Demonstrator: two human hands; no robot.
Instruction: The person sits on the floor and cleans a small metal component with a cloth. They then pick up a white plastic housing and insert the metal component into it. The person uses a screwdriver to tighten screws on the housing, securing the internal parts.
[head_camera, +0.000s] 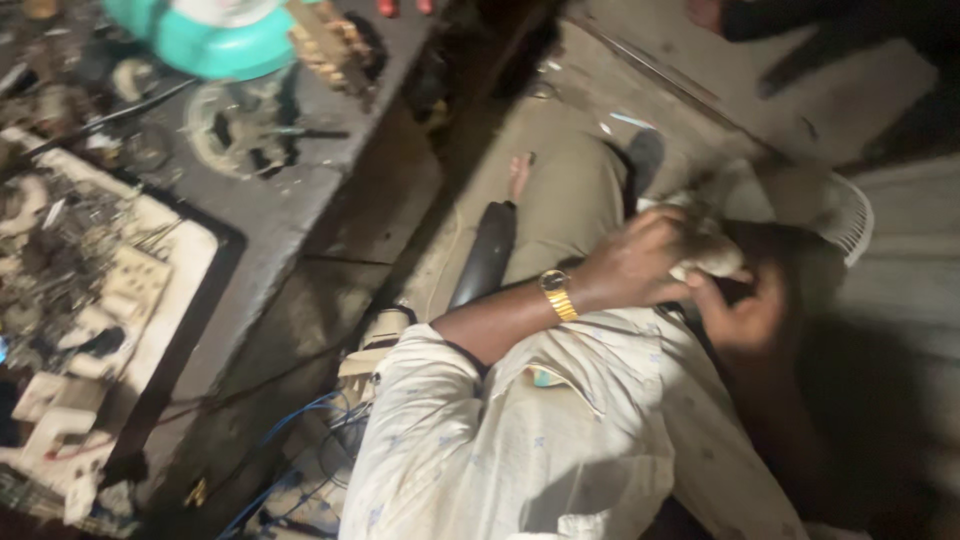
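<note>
A: Far left of the hands?
B: Tray (205, 262) of small metal parts and pale plastic pieces on a grey bench (300, 190); teal fan base (215, 40) above it. Blue wires (290, 425) on the floor below.

A: Left hand?
B: Left hand (635, 265), gold watch (558, 294) on its wrist, fingers curled over a pale rounded part (712, 255), gripping it from above.

A: Right hand?
B: Right hand (745, 315) just below and right of the left, in shadow, fingers bent up against the underside of the same part. Grip looks closed on it, blurry though.

A: Where's the part?
B: Between both hands, over the lap. White fan grille (850, 225) just right of the hands.
</note>
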